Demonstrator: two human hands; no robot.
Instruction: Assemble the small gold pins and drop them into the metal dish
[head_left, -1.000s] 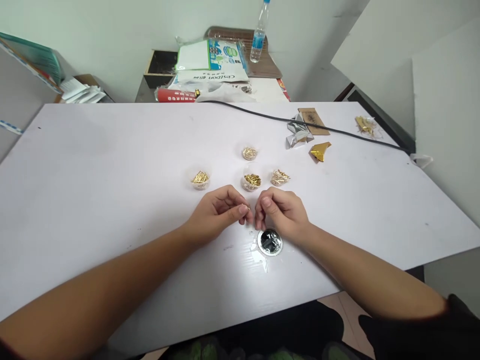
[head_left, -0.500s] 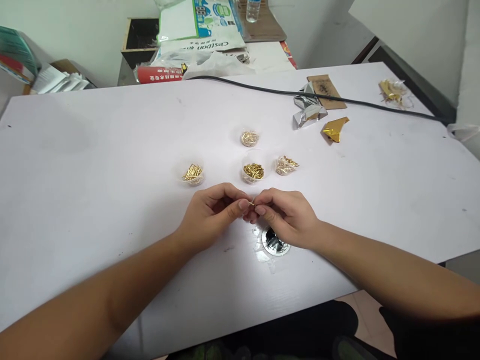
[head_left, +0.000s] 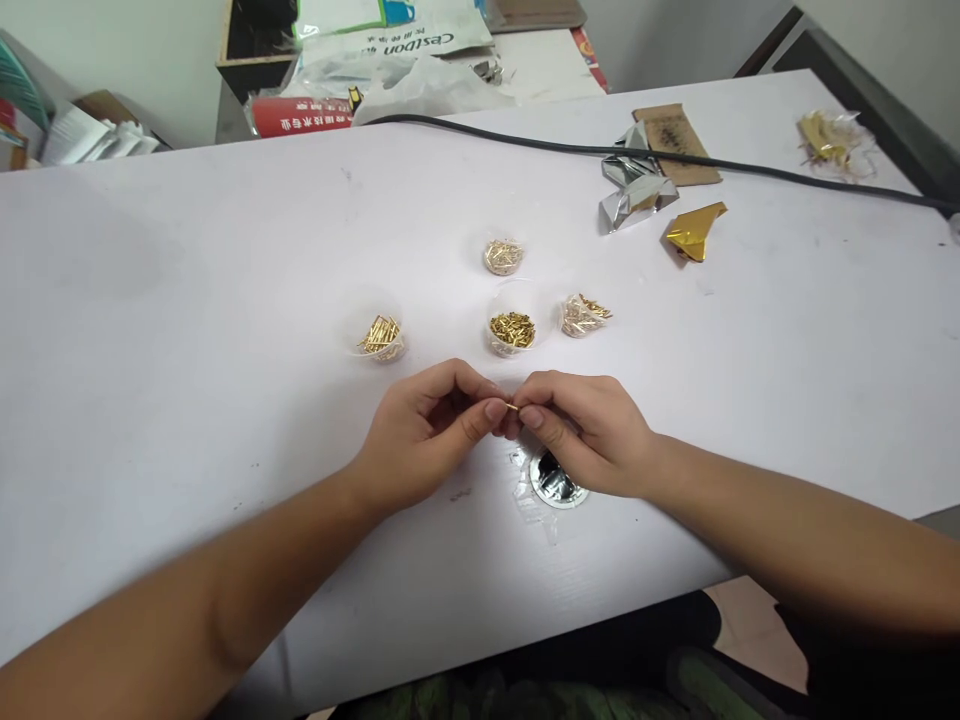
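The 2 bare hands come close together near the center of the frame, over a white table (head_left: 187, 300). The left hand (head_left: 420, 435) pinches the left end of a small gold pin (head_left: 512, 406) between thumb and fingers, and the right hand (head_left: 589, 430) pinches its right end the same way. The pin lies nearly level in the short gap between the 2 thumbs; whether it is 1 piece or 2 joined pieces is too small to tell. The lower fingertips sit so close that contact between the hands cannot be told.

Just above the hands in the frame stand 4 small clear cups of gold pieces: the left cup (head_left: 395, 351), the middle cup (head_left: 504, 349), the right cup (head_left: 576, 322) and, higher up, the far cup (head_left: 498, 267). The right hand partly covers a round disc (head_left: 557, 478) with a pale rim and a dark, shiny middle.

Toward the upper right lie crumpled silver foil (head_left: 637, 203), gold foil (head_left: 696, 233) and a brown card (head_left: 684, 145). A black cable (head_left: 525, 143) crosses over the card. At the upper left, beyond the table edge, sits a red package (head_left: 304, 115).
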